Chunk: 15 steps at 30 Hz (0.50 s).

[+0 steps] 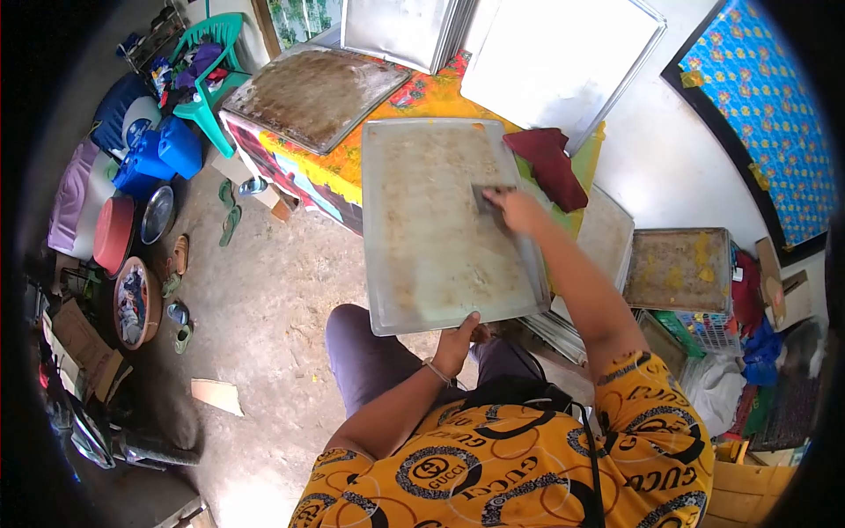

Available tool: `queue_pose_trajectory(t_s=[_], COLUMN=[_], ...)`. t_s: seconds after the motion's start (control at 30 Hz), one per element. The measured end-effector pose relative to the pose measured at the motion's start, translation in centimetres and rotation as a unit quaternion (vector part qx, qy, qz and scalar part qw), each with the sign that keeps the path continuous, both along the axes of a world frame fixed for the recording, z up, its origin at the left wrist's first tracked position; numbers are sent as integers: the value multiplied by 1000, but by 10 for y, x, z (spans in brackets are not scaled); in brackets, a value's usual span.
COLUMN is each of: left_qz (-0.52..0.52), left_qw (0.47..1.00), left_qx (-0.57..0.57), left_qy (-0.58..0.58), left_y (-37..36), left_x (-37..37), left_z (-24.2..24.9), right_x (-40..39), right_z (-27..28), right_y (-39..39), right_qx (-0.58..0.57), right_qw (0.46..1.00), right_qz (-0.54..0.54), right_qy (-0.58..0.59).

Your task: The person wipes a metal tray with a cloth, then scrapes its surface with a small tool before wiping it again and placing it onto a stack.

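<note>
A metal baking tray [431, 220] with brownish stains is tilted in front of me, its far end over the table and its near edge above my lap. My left hand [456, 346] grips that near edge, the thumb on top and the fingers mostly hidden below. On the tray's right half, my right hand [519, 211] holds a flat dark scraper [482, 199] against the surface. A folded maroon cloth [553, 167] lies just beyond the tray's right edge.
Another browned tray [312, 97] lies on the table with the bright patterned cloth [422, 99]. Pale trays [563, 66] lean at the back. A stained tray [678, 264] stands right. Slippers [231, 226], a basin [136, 304] and a green chair [211, 79] are left.
</note>
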<state>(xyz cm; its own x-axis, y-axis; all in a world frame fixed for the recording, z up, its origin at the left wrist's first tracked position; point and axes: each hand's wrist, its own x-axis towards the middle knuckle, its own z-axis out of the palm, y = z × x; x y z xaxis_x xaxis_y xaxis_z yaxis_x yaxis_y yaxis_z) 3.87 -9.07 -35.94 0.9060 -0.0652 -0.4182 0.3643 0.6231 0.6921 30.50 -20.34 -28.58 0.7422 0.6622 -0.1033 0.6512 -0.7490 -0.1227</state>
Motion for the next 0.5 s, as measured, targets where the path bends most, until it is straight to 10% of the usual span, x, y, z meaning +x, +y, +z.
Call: queue_pose_trajectory(t_s=[0.2, 0.5], left_qz=[-24, 1], left_qw=[999, 999], left_qx=[29, 32], left_qy=[19, 13], left_y=[4, 0], left_x=[0, 0], left_z=[0, 1], right_x=[-119, 7], right_z=[1, 22], right_y=[-41, 16], right_qx=[15, 15], right_qw=[999, 994], right_qz=[36, -60], right_qy=[-24, 91])
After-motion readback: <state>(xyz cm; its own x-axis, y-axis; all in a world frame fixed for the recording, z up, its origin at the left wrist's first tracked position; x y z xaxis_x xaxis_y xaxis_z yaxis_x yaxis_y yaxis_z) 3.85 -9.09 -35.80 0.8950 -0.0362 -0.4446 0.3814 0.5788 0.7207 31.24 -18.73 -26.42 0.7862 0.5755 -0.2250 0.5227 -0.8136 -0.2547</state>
